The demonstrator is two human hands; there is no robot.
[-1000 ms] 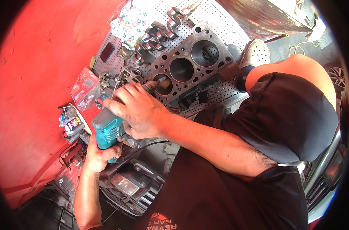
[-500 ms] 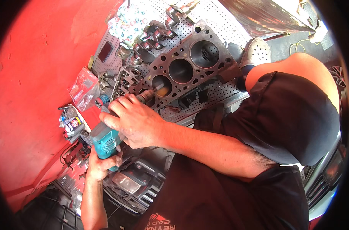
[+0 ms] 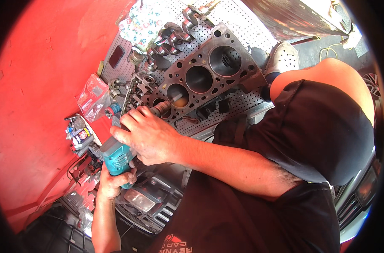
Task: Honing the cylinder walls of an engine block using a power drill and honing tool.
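A teal and grey power drill [image 3: 119,160] is held in both my hands, its front end angled up and to the right. My left hand [image 3: 111,183] wraps the drill's handle at the lower left. On the drill's front, behind the chuck [image 3: 159,108], my right hand [image 3: 149,137] is closed, knuckles up. A shaft [image 3: 176,98] runs from the chuck into one round bore of a grey metal engine block [image 3: 219,87]. Inside that bore the working end is a brownish blur, so its shape is unclear. Other large bores stand open along the block.
Beyond the block lie a crankshaft [image 3: 171,39] and a flowered cloth [image 3: 142,23] on a perforated metal bench [image 3: 251,25]. Small engine parts and a red plastic packet [image 3: 90,98] sit to the left, by a red wall [image 3: 35,84]. My shoe [image 3: 283,58] is at the right.
The drill and both hands have shifted very slightly to the right. The shaft stays in the same bore, and the brownish blur there looks a little different. The engine block has not moved.
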